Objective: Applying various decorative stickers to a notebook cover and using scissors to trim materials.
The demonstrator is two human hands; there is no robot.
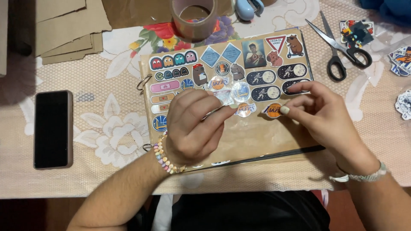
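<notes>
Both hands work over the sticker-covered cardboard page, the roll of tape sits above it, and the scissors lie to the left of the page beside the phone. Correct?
Not quite. The head view shows the scissors to the right of the cardboard page; only the phone lies on the left. Both hands, left and right, and the tape roll are as stated.

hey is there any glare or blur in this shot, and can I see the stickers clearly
Head view: glare whitens the clear film pinched by the left hand, hiding the stickers beneath; the sticker page is sharp enough higher up; the right hand is slightly soft; the phone screen is plain black; the lower edge falls into dark shadow.
</notes>
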